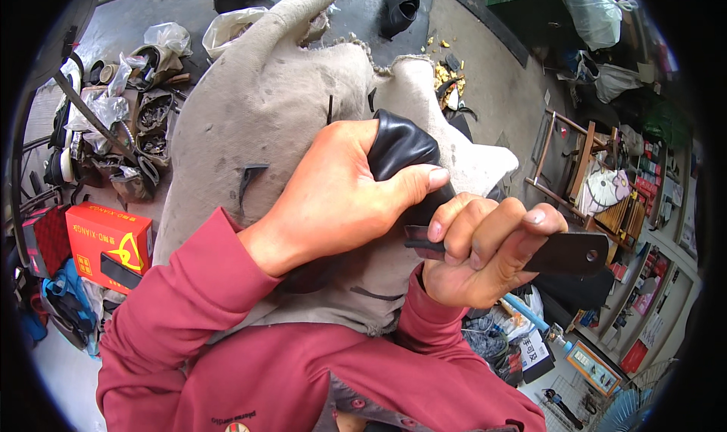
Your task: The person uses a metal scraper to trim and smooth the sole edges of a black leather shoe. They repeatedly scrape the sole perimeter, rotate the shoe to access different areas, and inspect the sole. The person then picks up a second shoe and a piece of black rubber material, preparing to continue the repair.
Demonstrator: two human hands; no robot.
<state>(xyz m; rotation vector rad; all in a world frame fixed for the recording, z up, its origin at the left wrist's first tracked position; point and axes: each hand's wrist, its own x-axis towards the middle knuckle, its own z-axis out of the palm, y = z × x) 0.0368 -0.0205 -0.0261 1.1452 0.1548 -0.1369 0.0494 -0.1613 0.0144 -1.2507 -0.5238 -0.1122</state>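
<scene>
My left hand (344, 186) is closed around a glossy black leather shoe (401, 140), its thumb pressed along the near side. Most of the shoe's shape is hidden under that hand. Just to the right, my right hand (488, 250) grips a flat dark steel knife (564, 253), whose holed end sticks out rightward. The knife's other end points at the shoe; from here I cannot tell whether they touch. Beneath both hands a stained grey cloth (280, 99) covers my lap. Black scraps lie on it, one a curled piece (251, 177) left of my left hand.
Left on the floor are an orange-red box (110, 243) and several bags of parts (155, 114). A black boot (399, 12) stands at the far side, near yellow and black scraps (450, 76). To the right are a wooden folding frame (579, 167) and crowded shelves (644, 280).
</scene>
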